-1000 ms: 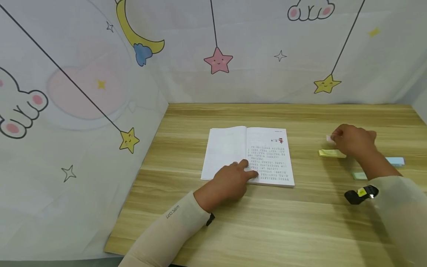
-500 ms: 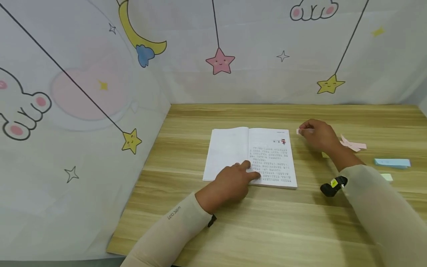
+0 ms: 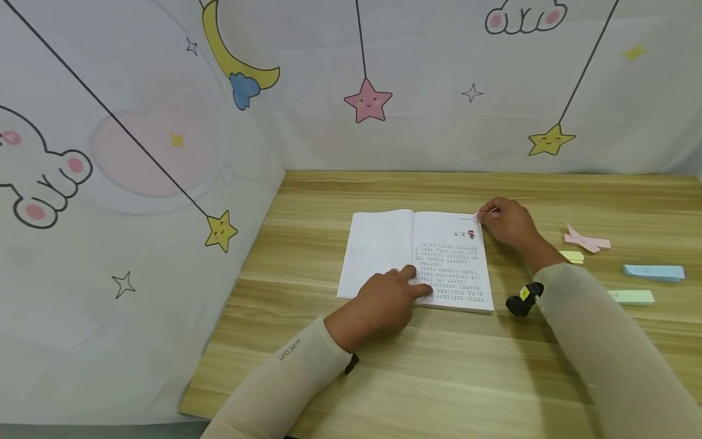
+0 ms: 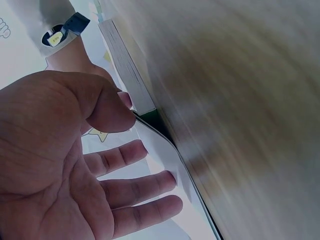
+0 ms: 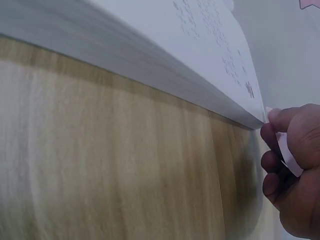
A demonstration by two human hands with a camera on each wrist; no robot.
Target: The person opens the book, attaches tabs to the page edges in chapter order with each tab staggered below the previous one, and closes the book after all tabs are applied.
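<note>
An open book [image 3: 378,244] lies on the table, its left page blank and its right page printed with a small red figure near the top. My left hand [image 3: 384,300] rests on the lower part of the book with fingers spread; the left wrist view shows its thumb and fingertips [image 4: 167,182] touching the pages. At the top right corner of the book, my right hand [image 3: 510,224] pinches a pale pink sticky tab [image 5: 289,154] between thumb and forefinger. In the right wrist view the tab's end meets the page corner, and its other end sticks out inside the hand.
Right of the book lie crossed pink sticky tabs [image 3: 589,241], a yellow pad of tabs [image 3: 573,256] partly behind the right wrist, a blue pad [image 3: 654,272] and a green pad [image 3: 633,297]. A printed cloth wall [image 3: 428,140] stands along the table's back edge.
My right hand has carried the pink sticky tab leftward from beside the pads to the book's top right corner. The left hand stays in place on the book.
</note>
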